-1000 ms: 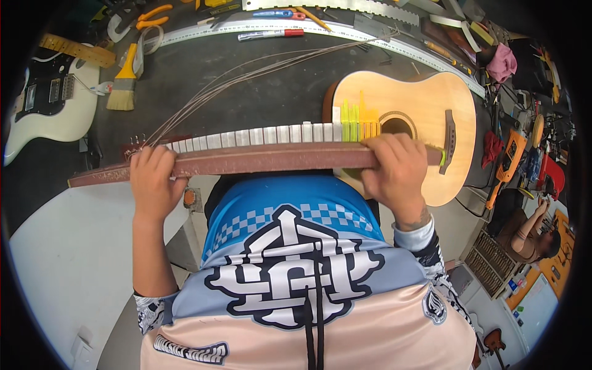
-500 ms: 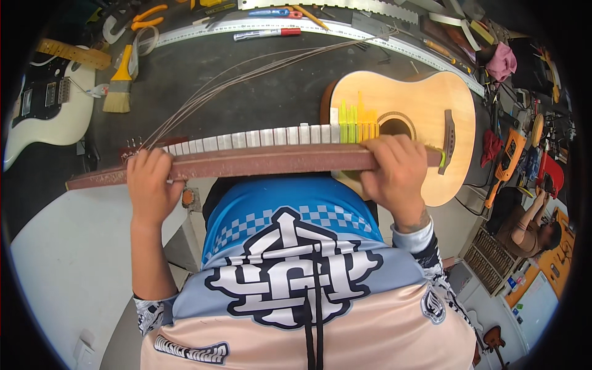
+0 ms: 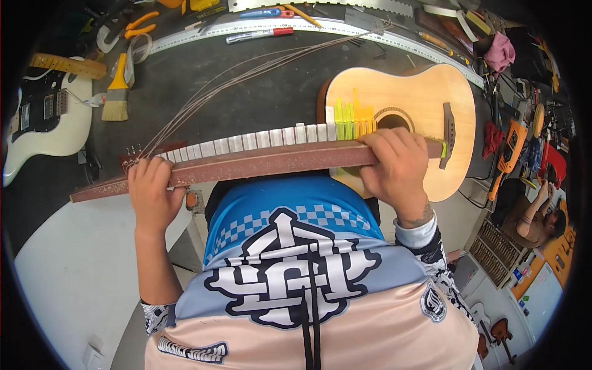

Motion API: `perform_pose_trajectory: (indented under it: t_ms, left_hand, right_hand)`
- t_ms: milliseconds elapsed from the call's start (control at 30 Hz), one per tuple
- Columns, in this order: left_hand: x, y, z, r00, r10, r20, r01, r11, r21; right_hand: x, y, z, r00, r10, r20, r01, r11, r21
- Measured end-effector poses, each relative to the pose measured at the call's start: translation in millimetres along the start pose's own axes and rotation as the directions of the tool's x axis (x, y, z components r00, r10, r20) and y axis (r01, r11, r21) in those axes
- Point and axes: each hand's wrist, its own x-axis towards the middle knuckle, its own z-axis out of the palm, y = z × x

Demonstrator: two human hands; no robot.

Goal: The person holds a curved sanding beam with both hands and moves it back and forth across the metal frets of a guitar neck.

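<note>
My left hand (image 3: 154,191) and my right hand (image 3: 394,169) grip a long reddish-brown bar (image 3: 265,161) lying lengthwise along the neck of an acoustic guitar (image 3: 407,92). My left fingers wrap over it near the headstock end, my right beside the soundhole. Behind the bar, the fretboard shows a row of white strips (image 3: 246,140) with green and orange strips (image 3: 348,120) near the body. Loose strings (image 3: 216,86) arc from the headstock, which is mostly hidden, across the dark bench (image 3: 259,102).
A white electric guitar (image 3: 68,135), yellow paintbrush (image 3: 117,102), orange-handled pliers (image 3: 139,31), steel rule (image 3: 333,31) and red-capped marker (image 3: 259,36) lie around the bench. At the right are cluttered tools, an orange power tool (image 3: 505,160), pink cloth (image 3: 499,52) and another person (image 3: 527,222).
The bar's left end and my left hand have shifted toward me, while my right hand has moved slightly away from me. The view has shifted slightly. Both grips remain.
</note>
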Motion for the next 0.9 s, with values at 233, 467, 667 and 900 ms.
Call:
perform_pose_trajectory:
  t_ms: [233, 467, 667, 900]
  left_hand:
    - [35.0, -13.0, -1.8, 0.994, -0.07, 0.087, 0.07, 0.998, 0.005]
    - [-5.3, 5.1, 1.8, 1.0, -0.02, 0.006, 0.02, 1.0, 0.01]
    - [28.6, -8.9, 0.2, 0.998, -0.048, 0.042, 0.048, 0.999, -0.008]
    - [-1.7, 2.6, 0.3, 1.0, 0.007, 0.008, -0.007, 1.0, 0.009]
  right_hand:
    - [35.6, 18.3, 9.1, 0.999, -0.036, -0.028, 0.036, 0.999, 0.012]
    - [-5.8, -1.7, 1.5, 0.999, 0.002, -0.035, -0.002, 1.0, -0.016]
    - [31.2, 17.4, 10.4, 0.999, -0.023, -0.034, 0.023, 1.0, -0.007]
    - [-16.5, -10.0, 3.9, 0.995, 0.014, -0.099, -0.016, 1.0, -0.021]
